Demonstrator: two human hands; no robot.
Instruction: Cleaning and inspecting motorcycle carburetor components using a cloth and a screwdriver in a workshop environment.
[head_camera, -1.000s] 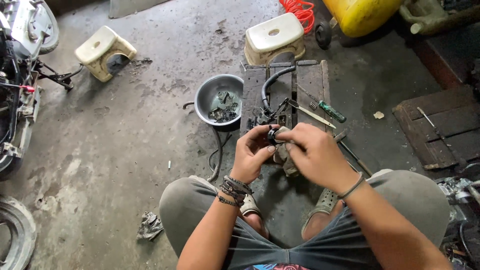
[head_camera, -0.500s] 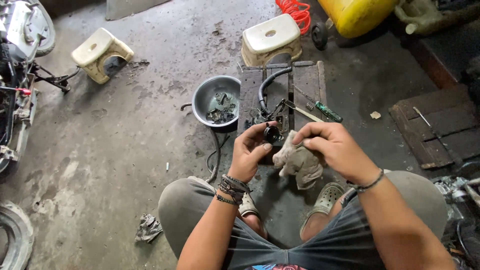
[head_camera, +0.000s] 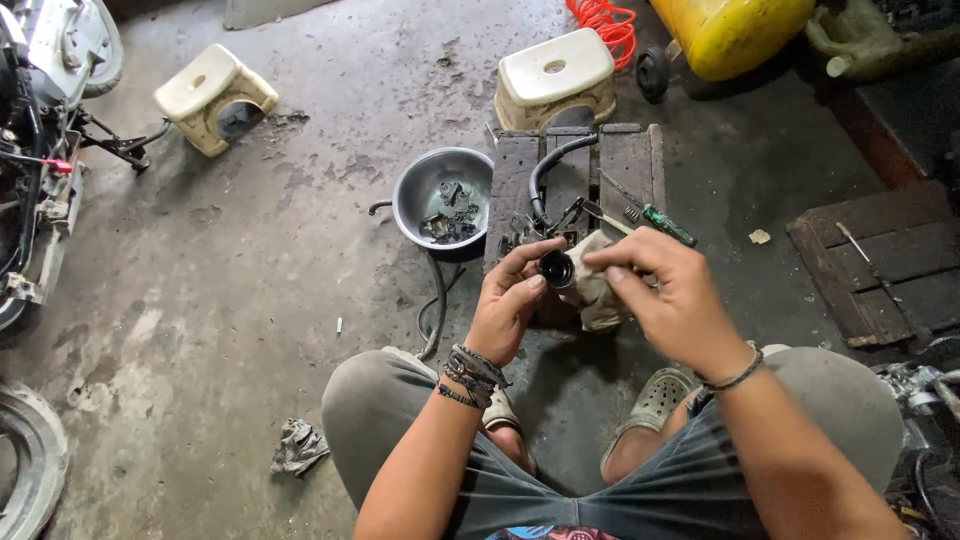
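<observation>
My left hand (head_camera: 510, 305) pinches a small black round part (head_camera: 556, 268) between thumb and fingers, held above the floor in front of my knees. My right hand (head_camera: 672, 300) grips a dirty grey rag (head_camera: 598, 290) and presses it against the right side of that part. Both hands meet just in front of a small dark wooden pallet (head_camera: 630, 160), on which lie a black hose (head_camera: 548, 172), a green-handled screwdriver (head_camera: 662, 222) and small metal bits.
A metal bowl (head_camera: 412, 195) holding several small parts sits left of the pallet. Two cream plastic stools (head_camera: 555, 75) (head_camera: 212, 95) stand farther back. A yellow tank (head_camera: 735, 30), an orange coiled hose (head_camera: 600, 22), a motorbike (head_camera: 35, 120) at left, a crumpled rag (head_camera: 298, 445) on the concrete.
The hands have drawn slightly apart: the black part now shows in the left fingers, and the right hand with the rag has shifted to its right side.
</observation>
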